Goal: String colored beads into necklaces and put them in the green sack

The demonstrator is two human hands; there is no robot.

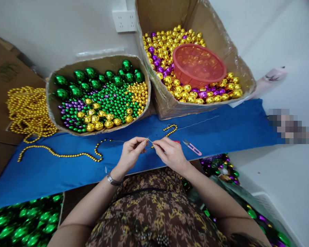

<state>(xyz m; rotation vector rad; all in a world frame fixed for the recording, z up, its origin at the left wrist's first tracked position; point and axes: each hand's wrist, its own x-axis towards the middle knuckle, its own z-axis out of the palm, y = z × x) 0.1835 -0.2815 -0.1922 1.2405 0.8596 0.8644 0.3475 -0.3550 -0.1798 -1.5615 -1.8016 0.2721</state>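
Note:
My left hand (133, 150) and my right hand (172, 153) meet over the blue cloth, thumbs and fingertips pinched close together. Between them runs a thin pale thread (150, 140), an end in each pinch. A thread also trails left to a long string of gold beads (64, 154), curved across the cloth. Beyond my right hand lies a short hooked strand of gold beads (171, 127), with loose thread stretching from it. Pink-handled thread snips (193, 147) rest just right of that hand. A small red item (178, 141) is mostly covered by my right hand.
Behind the hands stands a box (99, 96) of green, gold and purple balls. A taller carton (167, 106) at right holds gold and purple balls and a red basket (199, 73). Gold bead strands (28, 109) hang at left. Green balls (25, 219) fill a container below.

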